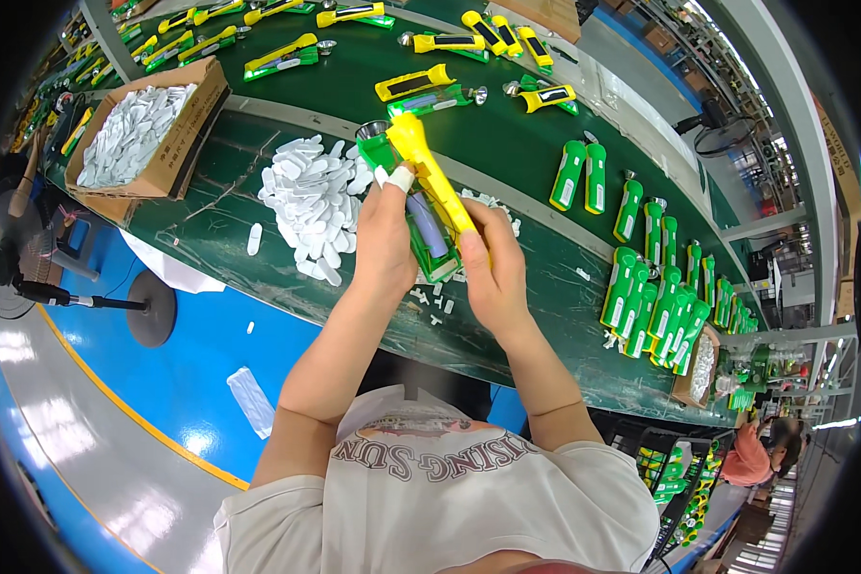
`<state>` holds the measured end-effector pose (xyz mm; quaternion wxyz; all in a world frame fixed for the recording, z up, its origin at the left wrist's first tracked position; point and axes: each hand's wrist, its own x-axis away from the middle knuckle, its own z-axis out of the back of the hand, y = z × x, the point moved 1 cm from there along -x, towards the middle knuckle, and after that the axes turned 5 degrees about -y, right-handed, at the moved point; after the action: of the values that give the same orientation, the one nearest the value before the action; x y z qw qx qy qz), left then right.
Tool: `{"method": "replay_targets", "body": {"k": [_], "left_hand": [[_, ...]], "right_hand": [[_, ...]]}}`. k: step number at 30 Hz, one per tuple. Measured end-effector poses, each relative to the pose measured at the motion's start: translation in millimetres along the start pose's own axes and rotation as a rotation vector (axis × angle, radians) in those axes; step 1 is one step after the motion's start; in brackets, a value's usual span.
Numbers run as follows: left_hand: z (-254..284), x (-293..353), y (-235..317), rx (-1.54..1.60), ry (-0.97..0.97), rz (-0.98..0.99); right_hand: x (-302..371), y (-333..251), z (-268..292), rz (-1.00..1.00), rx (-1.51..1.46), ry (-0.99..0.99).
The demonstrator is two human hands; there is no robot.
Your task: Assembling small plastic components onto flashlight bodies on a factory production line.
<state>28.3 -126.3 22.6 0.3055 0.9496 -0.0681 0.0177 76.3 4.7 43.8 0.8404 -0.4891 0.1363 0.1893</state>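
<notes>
Over the table's near edge my left hand (386, 230) is closed round a green flashlight half-shell (440, 269), its thumb wrapped in something white. Inside that shell lies a purple cylindrical battery (428, 226), and a silver reflector (371, 129) shows at its far end. My right hand (495, 265) grips a yellow half-shell (429, 167), tilted along the right side of the green one. The two halves stand partly apart, with the battery visible between them. Just left of my left hand is a heap of white oval plastic pieces (308, 196).
At left, a cardboard box (201, 110) holds more white pieces. Yellow-and-green open flashlights (416, 86) lie on the dark green belt (354, 62) beyond. Several green flashlights (622, 287) stand at right. A fan (29, 282) stands left of the table; a person (748, 454) is at far right.
</notes>
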Motion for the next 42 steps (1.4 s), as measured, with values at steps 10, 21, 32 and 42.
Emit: {"method": "replay_targets", "body": {"k": [10,21,32,42], "left_hand": [[7.5,5.9,5.2,-0.154,-0.202,0.039],[15.6,10.4,6.7,-0.161,-0.267,0.136],[16.8,15.8,-10.9,-0.155,-0.352,0.083],[21.6,12.3,-20.7,-0.305,-0.068,0.014]], "right_hand": [[6.7,4.6,-11.2,-0.073,-0.013,0.068],[17.7,6.1,-4.8,-0.206,-0.176,0.016],[21.4,-1.0,-3.5,-0.121,0.016,0.037],[24.8,20.7,-11.1,-0.022,0.294,-0.202]]}}
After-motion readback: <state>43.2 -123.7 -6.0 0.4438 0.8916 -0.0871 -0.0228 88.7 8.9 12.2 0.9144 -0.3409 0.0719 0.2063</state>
